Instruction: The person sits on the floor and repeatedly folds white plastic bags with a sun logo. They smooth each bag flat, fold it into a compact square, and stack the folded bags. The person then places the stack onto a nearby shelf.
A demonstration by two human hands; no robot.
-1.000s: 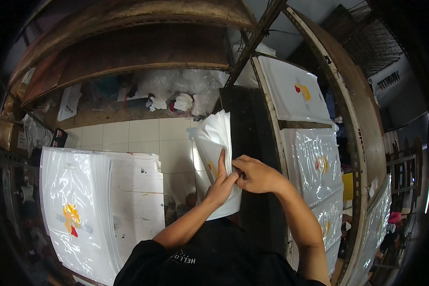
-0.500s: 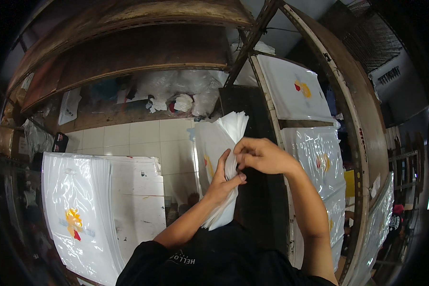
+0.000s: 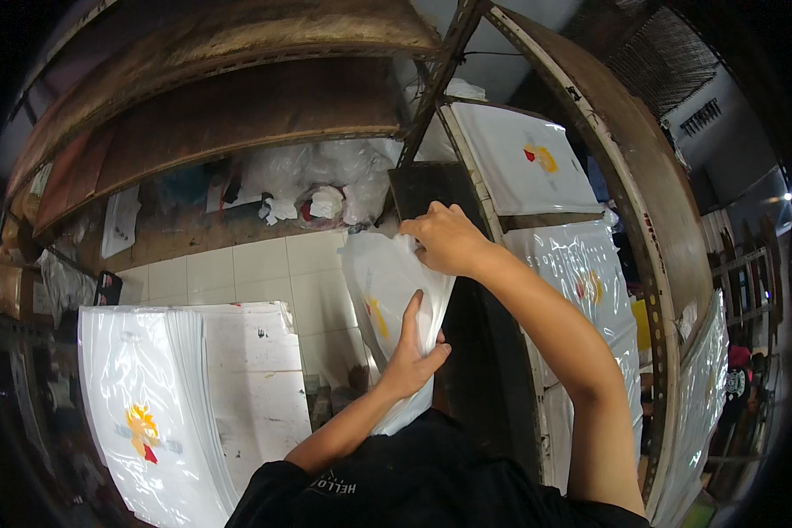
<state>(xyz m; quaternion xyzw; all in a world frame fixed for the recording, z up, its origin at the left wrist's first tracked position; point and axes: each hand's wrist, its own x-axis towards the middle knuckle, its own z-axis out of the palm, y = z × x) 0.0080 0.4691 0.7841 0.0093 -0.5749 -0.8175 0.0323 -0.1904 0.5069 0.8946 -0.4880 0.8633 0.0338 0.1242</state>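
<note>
A bent bundle of thin white plastic bags (image 3: pixel 377 273) with a yellow print stands in front of my body. My left hand (image 3: pixel 411 356) is wrapped round its middle, thumb on the near right side and fingers along the face. My right hand (image 3: pixel 444 238) is closed on the bundle's far top edge, with its fingertips partly hidden behind the knuckles. To the left lies a thick stack of glossy white bags (image 3: pixel 141 370) with an orange and red print, apart from both hands.
The left stack rests on a scuffed white board (image 3: pixel 260 378). More printed white sheets (image 3: pixel 519 145) lie on the right beside a metal rack post (image 3: pixel 581 97). A dark panel (image 3: pixel 480 352) stands right of the bundle. Wooden shelves (image 3: pixel 238 101) and clear plastic bundles (image 3: pixel 295 167) are at the back.
My right hand has moved up and away from the bundle's middle to its far top edge. The fanned top edges now lie closer together. My left hand keeps its hold, and the view has shifted slightly.
</note>
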